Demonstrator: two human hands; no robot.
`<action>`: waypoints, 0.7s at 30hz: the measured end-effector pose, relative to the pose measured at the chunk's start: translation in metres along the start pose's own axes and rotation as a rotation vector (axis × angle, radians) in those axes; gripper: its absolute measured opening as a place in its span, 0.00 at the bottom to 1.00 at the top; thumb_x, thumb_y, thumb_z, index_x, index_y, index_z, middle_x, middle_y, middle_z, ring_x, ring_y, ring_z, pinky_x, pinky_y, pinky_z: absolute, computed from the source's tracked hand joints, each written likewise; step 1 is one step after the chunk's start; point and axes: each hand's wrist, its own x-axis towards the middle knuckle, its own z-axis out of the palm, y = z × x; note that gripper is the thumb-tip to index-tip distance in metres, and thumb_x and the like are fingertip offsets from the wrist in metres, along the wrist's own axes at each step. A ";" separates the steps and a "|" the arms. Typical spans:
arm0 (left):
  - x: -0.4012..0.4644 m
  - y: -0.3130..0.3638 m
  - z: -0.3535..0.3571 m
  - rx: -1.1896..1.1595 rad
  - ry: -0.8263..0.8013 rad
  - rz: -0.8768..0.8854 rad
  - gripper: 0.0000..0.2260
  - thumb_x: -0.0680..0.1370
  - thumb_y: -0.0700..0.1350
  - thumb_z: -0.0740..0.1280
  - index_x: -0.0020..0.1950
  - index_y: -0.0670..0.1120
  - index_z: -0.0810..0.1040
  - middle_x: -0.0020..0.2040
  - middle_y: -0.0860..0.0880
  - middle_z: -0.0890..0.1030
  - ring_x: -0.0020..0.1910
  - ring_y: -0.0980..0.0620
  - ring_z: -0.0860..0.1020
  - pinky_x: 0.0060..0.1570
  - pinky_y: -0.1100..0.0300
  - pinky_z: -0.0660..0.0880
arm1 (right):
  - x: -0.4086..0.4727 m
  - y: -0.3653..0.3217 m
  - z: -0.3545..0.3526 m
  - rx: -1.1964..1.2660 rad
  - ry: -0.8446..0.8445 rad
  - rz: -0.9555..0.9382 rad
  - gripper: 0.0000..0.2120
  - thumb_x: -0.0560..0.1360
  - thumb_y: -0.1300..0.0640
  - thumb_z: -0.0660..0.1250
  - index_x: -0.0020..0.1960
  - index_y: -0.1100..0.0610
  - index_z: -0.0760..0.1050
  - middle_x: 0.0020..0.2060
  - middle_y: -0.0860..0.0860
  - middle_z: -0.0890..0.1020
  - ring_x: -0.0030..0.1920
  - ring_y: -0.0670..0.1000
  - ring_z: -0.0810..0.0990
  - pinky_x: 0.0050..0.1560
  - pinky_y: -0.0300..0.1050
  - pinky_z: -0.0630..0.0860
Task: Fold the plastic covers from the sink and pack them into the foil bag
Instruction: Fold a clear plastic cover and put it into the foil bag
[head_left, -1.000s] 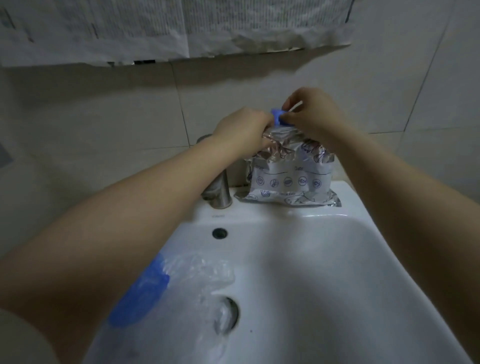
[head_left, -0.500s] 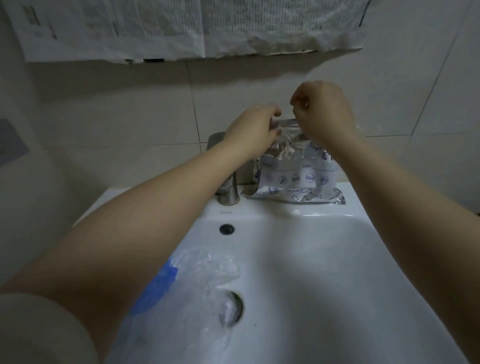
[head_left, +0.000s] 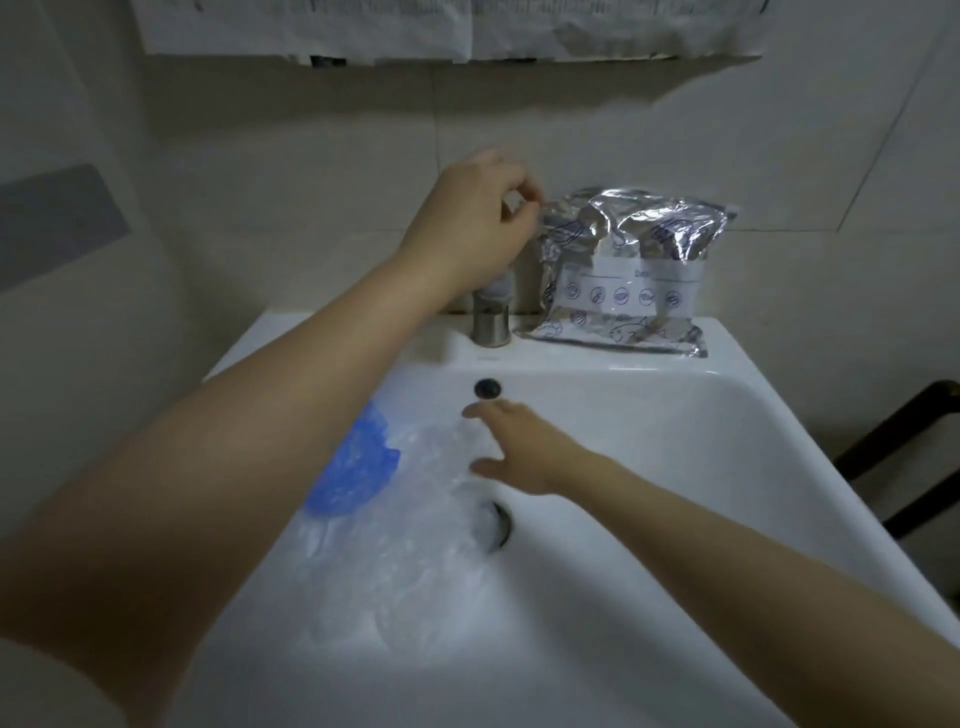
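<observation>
Pale glossy wall tiles back a white ceramic sink (head_left: 675, 415), smooth and deep-bowled. On its rear ledge stands the crinkled silver foil bag (head_left: 631, 260), leaning toward the wall, with a printed white label strip across its front. The left hand (head_left: 470, 228) is raised beside the bag's upper left corner, fingers curled; whether it pinches the foil cannot be told. The right hand (head_left: 519, 447) reaches into the basin with fingers spread loosely, touching the clear, wrinkled plastic covers (head_left: 405, 519), one blue-edged, lying over the drain (head_left: 496, 522).
</observation>
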 end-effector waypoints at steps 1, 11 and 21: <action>-0.006 0.001 -0.006 0.001 -0.006 0.004 0.07 0.75 0.41 0.64 0.48 0.44 0.81 0.51 0.44 0.78 0.43 0.53 0.74 0.45 0.65 0.68 | 0.004 -0.004 0.014 -0.006 -0.067 0.023 0.35 0.74 0.50 0.68 0.75 0.55 0.53 0.71 0.57 0.64 0.68 0.60 0.64 0.66 0.52 0.63; -0.065 -0.007 -0.019 -0.075 0.006 -0.016 0.07 0.75 0.37 0.64 0.46 0.41 0.82 0.46 0.47 0.79 0.37 0.55 0.73 0.40 0.75 0.66 | 0.006 -0.006 0.039 -0.185 0.051 0.199 0.15 0.77 0.50 0.61 0.54 0.61 0.75 0.55 0.59 0.74 0.57 0.60 0.73 0.56 0.49 0.68; -0.121 -0.002 0.053 -0.115 -0.487 -0.399 0.33 0.71 0.51 0.73 0.72 0.47 0.63 0.68 0.45 0.68 0.66 0.47 0.69 0.63 0.59 0.65 | -0.050 0.017 -0.016 0.774 0.363 0.338 0.08 0.74 0.64 0.66 0.40 0.56 0.68 0.35 0.53 0.73 0.36 0.52 0.72 0.39 0.46 0.71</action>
